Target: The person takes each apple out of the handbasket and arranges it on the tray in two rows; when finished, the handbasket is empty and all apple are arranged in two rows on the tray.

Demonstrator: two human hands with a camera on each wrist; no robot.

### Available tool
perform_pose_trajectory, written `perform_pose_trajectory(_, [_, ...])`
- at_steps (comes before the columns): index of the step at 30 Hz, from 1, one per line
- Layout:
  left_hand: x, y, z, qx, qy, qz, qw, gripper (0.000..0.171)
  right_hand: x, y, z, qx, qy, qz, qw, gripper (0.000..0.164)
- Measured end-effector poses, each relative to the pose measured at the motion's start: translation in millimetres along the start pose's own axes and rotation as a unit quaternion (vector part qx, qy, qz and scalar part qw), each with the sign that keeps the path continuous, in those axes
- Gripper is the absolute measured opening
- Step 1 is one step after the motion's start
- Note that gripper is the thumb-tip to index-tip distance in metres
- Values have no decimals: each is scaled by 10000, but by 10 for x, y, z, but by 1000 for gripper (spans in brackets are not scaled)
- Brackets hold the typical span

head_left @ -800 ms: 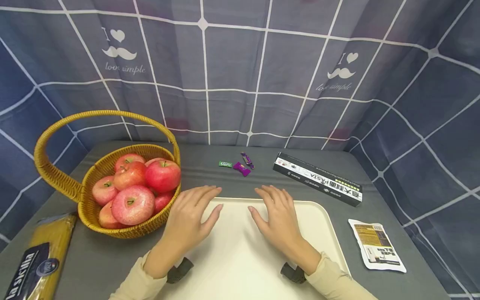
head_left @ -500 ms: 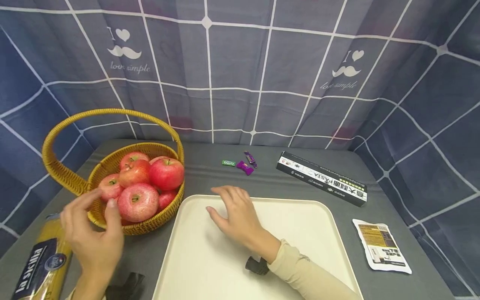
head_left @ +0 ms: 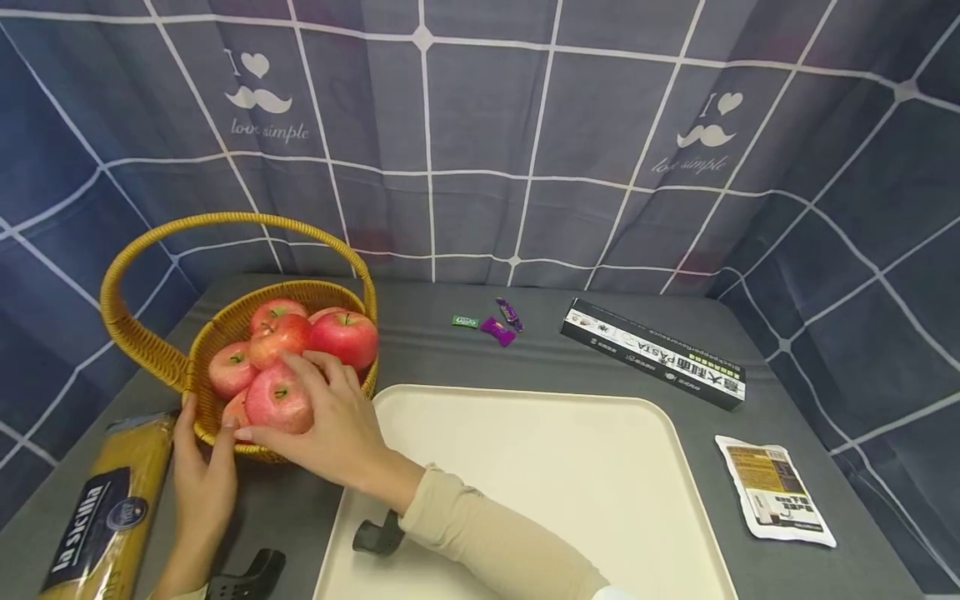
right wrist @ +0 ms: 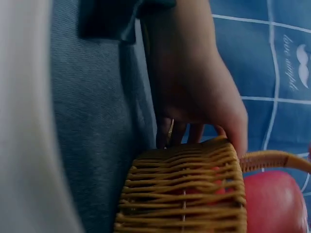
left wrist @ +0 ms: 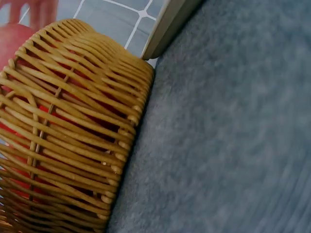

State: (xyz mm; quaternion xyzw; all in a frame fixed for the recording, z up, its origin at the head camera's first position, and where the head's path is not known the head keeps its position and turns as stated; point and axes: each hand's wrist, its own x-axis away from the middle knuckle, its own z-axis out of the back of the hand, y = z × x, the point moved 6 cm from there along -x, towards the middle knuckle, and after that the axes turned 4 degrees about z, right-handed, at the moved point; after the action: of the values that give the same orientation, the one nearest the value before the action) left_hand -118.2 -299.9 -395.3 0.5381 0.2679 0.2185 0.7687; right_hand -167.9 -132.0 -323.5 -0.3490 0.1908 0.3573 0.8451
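A yellow wicker basket [head_left: 213,335] with a tall handle stands at the left, heaped with several red apples. My left hand [head_left: 204,492] grips its near-left rim; in the right wrist view that hand [right wrist: 204,87] has its thumb at the rim and its fingers along the outer wall. Across the front apple [head_left: 276,398] lies my right hand [head_left: 341,429], thumb at the lower left and fingers over the upper right. That apple still sits among the others in the basket. Wicker wall [left wrist: 87,111] fills much of the left wrist view.
Right of the basket lies a cream tray [head_left: 555,467], under the right forearm. A spaghetti pack [head_left: 112,508] lies at the left. Farther back are small wrapped candies [head_left: 497,331] and a black pasta box [head_left: 652,354]. A flat pouch [head_left: 776,492] lies at the right.
Both hands have left their place above the tray. The left hand went to the basket's near rim, and the right hand crossed left and took hold of the front apple.
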Motion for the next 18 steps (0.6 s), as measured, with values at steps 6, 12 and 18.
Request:
perform_pose_trajectory(6, [8,-7,3,-47,-11,56,10000,58,-123,-104,-130,736,-128,274,9968,62])
perform_pose_trajectory(12, [24,-3,8,-23,-58,61,10000,58,-28,36,123,-488,-210,616,9967,61])
perform_pose_trajectory(18, [38,28,15,55,-5,-66,10000,56,236,457,384,-1126,-490,497,9912,55])
